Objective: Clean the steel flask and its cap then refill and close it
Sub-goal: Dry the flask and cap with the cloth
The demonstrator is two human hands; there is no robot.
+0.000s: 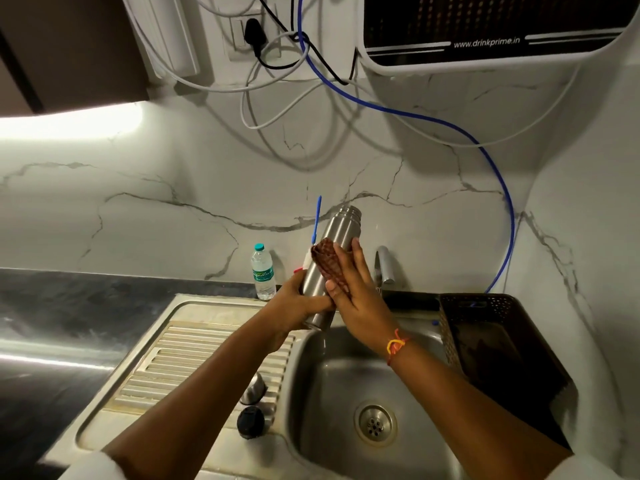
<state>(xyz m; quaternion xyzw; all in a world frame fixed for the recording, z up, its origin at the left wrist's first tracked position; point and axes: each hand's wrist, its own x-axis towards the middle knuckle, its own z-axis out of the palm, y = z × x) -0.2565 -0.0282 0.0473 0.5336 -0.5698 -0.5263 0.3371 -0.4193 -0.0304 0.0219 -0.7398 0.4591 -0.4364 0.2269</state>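
Note:
The steel flask (337, 233) is uncapped and tilted, mouth pointing up and away, above the sink basin (349, 386). My left hand (294, 306) grips its lower body. My right hand (353, 289) presses a brown scrub pad (323, 259) flat against the flask's side. On the ribbed drainboard (194, 355) near the basin's edge lie two cap parts: a steel cap (253, 389) and a black inner stopper (250, 422).
A steel tap (384, 266) stands behind the basin. A dark plastic basket (495, 341) sits at the sink's right. A small plastic water bottle (264, 271) and a blue-handled brush (317, 220) stand at the back wall. A water purifier (498, 29) hangs above with hoses.

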